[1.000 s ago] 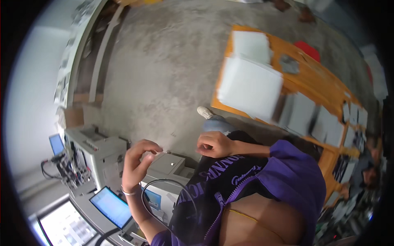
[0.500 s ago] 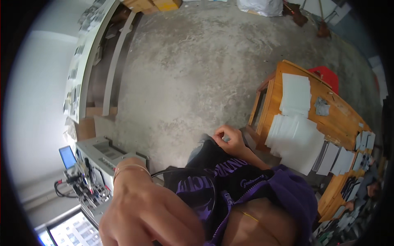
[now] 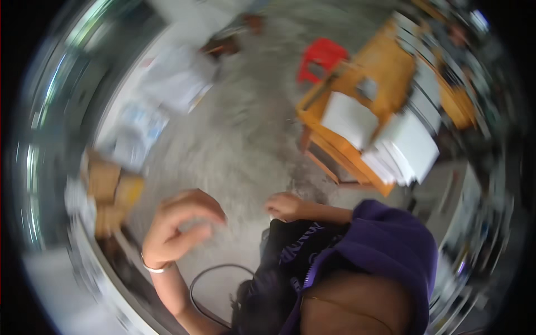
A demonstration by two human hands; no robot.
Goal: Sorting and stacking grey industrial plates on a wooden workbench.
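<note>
My left hand (image 3: 181, 223) is raised over the floor at the left, a thin bracelet (image 3: 156, 268) on its wrist. Its thumb and curved fingers stand apart, and nothing shows between them. My right hand (image 3: 283, 206) is low in front of my body, at the edge of my dark printed clothing. Its fingers are curled closed. Whether anything is inside them is hidden and blurred. Below my left hand a thin black cord (image 3: 223, 266) loops toward my body. Ahead to the right stands a wooden table (image 3: 385, 53) bearing white stacks of sheets (image 3: 349, 118).
A red plastic stool (image 3: 321, 56) stands behind the table. Cardboard boxes (image 3: 103, 178) and a large white sack (image 3: 178, 78) lie along the left side. Grey concrete floor (image 3: 240, 128) runs between them and the table. The outer parts of the view are smeared by motion.
The view has swung to the right, bringing the table ahead and the machine out of sight. My left hand has moved away from the camera and its fingers now show. My right hand stays curled.
</note>
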